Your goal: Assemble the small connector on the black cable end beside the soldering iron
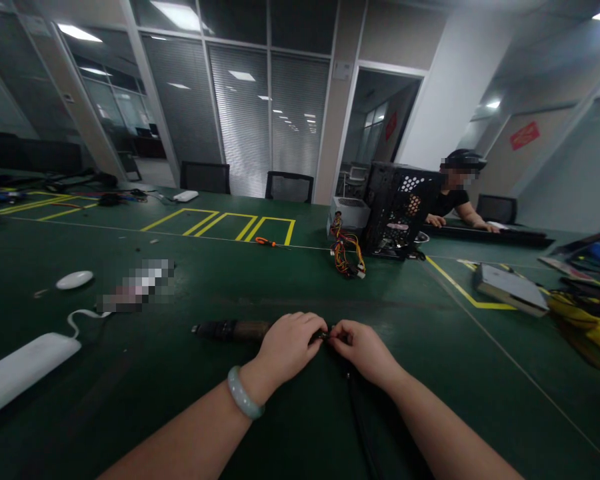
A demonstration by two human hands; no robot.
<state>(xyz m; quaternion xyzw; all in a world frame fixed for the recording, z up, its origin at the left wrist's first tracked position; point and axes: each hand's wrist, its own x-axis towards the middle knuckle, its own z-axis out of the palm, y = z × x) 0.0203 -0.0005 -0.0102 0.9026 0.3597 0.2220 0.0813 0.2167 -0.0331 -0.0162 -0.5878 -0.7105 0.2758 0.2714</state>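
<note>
A dark, cylindrical power screwdriver (250,331) lies on the green table, its narrow metal tip pointing left. My left hand (289,343) is wrapped over its rear part, hiding much of the body. Close against it, my right hand (363,350) pinches at the screwdriver's back end. The small piece between those fingertips is mostly hidden. Below my right hand a black cable (361,417) runs down toward the table's near edge, with a small shiny spot near its top. Whether it joins the screwdriver I cannot tell.
An orange-handled screwdriver (266,242) lies farther back. Beyond it stand a black computer case (397,210) and a power supply (350,215) with coloured wires. A metal drive box (510,288) is at right, a white power strip (25,373) at left. Another person (463,193) sits far right.
</note>
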